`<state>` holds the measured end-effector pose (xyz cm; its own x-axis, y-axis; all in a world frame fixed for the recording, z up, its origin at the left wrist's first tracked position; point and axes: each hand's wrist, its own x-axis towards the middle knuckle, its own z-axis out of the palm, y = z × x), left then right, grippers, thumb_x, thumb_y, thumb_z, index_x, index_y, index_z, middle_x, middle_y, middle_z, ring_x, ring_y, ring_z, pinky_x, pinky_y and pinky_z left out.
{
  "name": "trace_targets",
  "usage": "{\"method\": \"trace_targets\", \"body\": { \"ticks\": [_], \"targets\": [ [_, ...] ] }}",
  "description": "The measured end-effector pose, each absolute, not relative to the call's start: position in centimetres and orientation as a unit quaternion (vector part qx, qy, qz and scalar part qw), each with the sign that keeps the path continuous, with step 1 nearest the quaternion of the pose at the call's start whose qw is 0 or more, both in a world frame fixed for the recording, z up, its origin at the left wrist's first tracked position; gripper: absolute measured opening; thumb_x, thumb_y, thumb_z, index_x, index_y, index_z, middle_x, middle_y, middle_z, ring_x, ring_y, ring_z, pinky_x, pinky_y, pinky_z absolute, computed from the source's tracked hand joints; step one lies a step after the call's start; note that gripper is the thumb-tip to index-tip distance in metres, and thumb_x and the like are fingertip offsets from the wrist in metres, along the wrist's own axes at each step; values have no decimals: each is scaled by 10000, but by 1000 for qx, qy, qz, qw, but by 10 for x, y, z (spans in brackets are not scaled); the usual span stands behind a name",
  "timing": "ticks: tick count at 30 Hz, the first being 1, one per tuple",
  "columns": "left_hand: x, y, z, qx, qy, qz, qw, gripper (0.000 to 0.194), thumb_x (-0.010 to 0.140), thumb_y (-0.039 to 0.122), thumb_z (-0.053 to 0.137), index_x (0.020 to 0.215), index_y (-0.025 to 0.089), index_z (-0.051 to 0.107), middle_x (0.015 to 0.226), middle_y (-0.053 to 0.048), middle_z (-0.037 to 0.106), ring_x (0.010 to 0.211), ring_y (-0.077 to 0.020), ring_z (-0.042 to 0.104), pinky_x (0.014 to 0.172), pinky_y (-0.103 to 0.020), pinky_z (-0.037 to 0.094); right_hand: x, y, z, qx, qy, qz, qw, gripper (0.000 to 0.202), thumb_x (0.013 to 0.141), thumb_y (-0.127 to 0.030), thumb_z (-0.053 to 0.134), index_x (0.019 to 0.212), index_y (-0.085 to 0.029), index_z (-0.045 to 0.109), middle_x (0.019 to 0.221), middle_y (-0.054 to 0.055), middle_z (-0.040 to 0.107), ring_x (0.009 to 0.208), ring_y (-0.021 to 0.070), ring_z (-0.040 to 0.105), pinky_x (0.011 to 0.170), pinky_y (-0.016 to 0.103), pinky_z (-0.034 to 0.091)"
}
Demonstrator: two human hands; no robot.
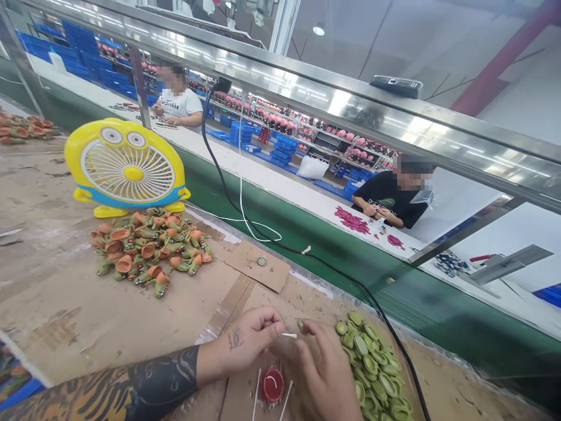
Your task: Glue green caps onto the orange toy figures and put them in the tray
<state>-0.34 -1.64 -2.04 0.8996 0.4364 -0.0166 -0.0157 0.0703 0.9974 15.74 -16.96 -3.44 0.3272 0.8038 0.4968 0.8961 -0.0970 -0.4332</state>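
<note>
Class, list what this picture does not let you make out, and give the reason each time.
- Head view: whether the right hand grips anything; its fingers are blurred.
- Head view: one end of the white stick, covered by the left hand.
- Head view: the lower ends of two other sticks beside the red dish, cut off by the bottom edge.
- Head view: the rest of the blue bin, cut off by the left edge.

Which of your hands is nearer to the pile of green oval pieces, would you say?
The right hand, just beside the green pile; the left hand is farther off, beyond the right.
</note>
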Motion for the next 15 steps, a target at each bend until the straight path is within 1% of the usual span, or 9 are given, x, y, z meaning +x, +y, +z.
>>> {"method": "trace_targets", "body": {
  "ticks": [2, 4, 6, 10, 15],
  "targets": [
    [-3, -15, -23, 672, 153, 160, 707, 490, 894, 647, 609, 879, 158, 604, 731, 29, 542, 682, -127, 456, 637, -242, 361, 147, -169, -26, -701, -622, -12, 348, 185, 1033, -302, 529, 1201, -284, 605, 1050, 20, 721, 962, 189, 692, 812, 303, 559],
    [-2, -15, -24, 691, 148, 142, 694, 453, 888, 598, 631, 891, 145, 637, 775, 6, 581, 723, -141, 482, 659, -246, 375, 141, -168, -21, -686, -645, 1, 336, 146, 1039, -236, 496, 1106, -286, 615, 977, -2, 712, 904, 176, 681, 786, 291, 545],
    [-2, -14, -23, 721, 145, 120, 667, 400, 896, 534, 630, 894, 136, 675, 776, -5, 614, 724, -148, 507, 665, -249, 388, 140, -167, -18, -679, -662, -13, 317, 156, 1034, -204, 481, 1036, -280, 616, 928, -5, 700, 865, 183, 667, 763, 302, 529],
    [-3, -11, -18, 782, 142, 118, 595, 312, 925, 412, 590, 887, 145, 748, 802, -29, 700, 757, -166, 592, 697, -253, 425, 142, -169, -17, -667, -680, -38, 303, 109, 1025, -215, 517, 1050, -265, 611, 916, 7, 696, 837, 191, 656, 751, 314, 512],
    [-4, -8, -15, 834, 133, 116, 523, 278, 957, 369, 571, 897, 186, 772, 796, -17, 744, 740, -161, 639, 671, -232, 434, 143, -170, -18, -669, -677, -58, 303, 119, 1027, -193, 512, 1036, -262, 608, 899, -5, 697, 825, 179, 652, 748, 310, 498]
  ]
}}
